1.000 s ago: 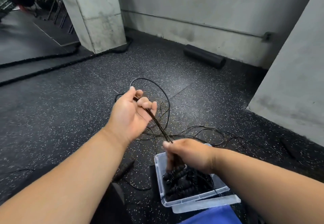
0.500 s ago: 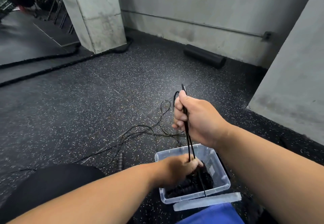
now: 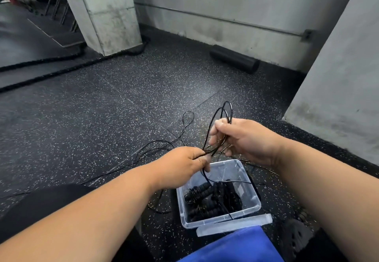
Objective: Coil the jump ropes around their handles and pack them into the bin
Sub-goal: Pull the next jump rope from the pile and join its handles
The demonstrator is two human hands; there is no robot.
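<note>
Jump rope (image 3: 220, 118): thin glossy black cord, looped; left grip (image 3: 184, 164), right grip (image 3: 240, 138) both pinch it above clear plastic bin (image 3: 249, 184).

A single head-worn wide-angle view looks forward and steeply down from above the person's arms, close over the clear bin (image 3: 249, 179) at lower centre, with the speckled floor (image 3: 102, 108) filling the middle and concrete walls bending across the upper frame; no second view shares it

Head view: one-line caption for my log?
Both hands hold black rope loops above a clear bin of coiled ropes.
</note>
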